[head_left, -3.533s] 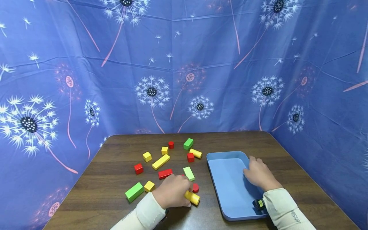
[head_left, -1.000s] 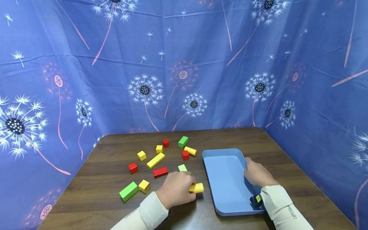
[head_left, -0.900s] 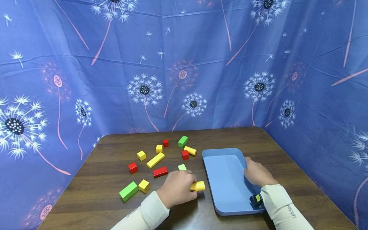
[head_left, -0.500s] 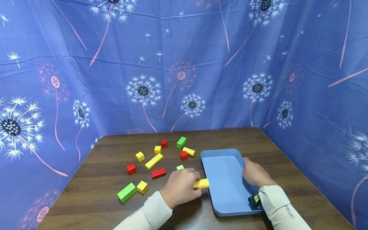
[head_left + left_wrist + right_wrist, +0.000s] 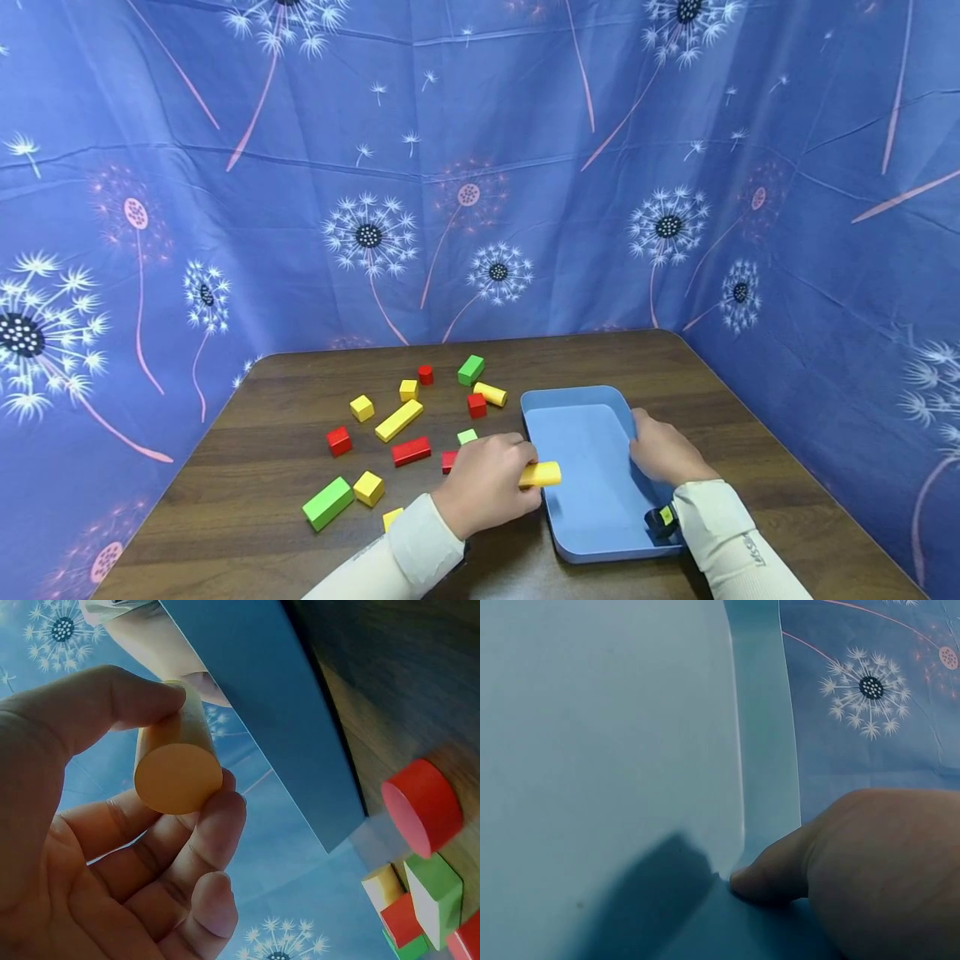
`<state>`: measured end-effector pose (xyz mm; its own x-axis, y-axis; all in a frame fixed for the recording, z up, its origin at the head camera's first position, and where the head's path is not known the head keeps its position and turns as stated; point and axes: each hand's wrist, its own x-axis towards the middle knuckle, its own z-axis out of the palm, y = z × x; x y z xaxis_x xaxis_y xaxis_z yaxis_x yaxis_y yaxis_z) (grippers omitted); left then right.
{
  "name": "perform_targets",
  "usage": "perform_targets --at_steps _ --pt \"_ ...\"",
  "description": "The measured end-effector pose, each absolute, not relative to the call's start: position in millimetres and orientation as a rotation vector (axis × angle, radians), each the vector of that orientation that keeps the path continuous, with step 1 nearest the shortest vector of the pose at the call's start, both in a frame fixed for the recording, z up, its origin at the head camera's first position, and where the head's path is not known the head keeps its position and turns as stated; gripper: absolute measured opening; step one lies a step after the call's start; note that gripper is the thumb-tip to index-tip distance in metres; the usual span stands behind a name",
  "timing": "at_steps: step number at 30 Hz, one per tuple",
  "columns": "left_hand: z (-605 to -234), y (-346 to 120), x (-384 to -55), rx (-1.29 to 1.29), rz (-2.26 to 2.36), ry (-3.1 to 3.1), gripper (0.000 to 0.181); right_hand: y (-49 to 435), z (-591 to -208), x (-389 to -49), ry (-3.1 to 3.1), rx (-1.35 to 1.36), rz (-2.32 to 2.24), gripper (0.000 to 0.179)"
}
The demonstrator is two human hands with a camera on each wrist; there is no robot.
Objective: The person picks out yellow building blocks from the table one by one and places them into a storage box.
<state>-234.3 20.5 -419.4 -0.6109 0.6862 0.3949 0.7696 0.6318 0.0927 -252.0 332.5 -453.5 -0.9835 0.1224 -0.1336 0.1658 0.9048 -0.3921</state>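
Observation:
My left hand (image 5: 487, 485) pinches a yellow cylinder block (image 5: 543, 474) between thumb and fingertips. In the head view the cylinder overlaps the left rim of a shallow blue tray (image 5: 588, 475), its free end over the inside. The left wrist view shows the round end of the cylinder (image 5: 178, 780), with the thumb on top and fingers beneath. On the tray's right side, my right hand (image 5: 669, 450) grips the wall. Its thumb (image 5: 769, 876) presses against the inner side in the right wrist view; its other fingers are mostly hidden.
Left of the tray, several blocks are scattered on the wooden table (image 5: 247, 467), among them a green bar (image 5: 327, 504), a yellow bar (image 5: 399, 421), a red bar (image 5: 411, 452) and another yellow cylinder (image 5: 491, 394). A blue dandelion-print cloth (image 5: 450, 100) hangs behind.
My left hand has lifted the yellow cylinder off the table and carried it right to the tray's left rim. My right hand keeps its grip on the tray; the head view has shifted slightly.

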Motion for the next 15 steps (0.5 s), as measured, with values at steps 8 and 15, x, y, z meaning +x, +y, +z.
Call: perform_targets --at_steps 8,15 --pt "-419.4 30.2 -234.7 -1.196 -0.319 -2.521 0.019 332.7 -454.2 -252.0 2.953 0.24 -0.641 0.058" --pt "-422.4 39.5 -236.1 -1.228 -0.295 -2.515 0.018 331.5 -450.7 -249.7 2.941 0.243 -0.658 0.058"
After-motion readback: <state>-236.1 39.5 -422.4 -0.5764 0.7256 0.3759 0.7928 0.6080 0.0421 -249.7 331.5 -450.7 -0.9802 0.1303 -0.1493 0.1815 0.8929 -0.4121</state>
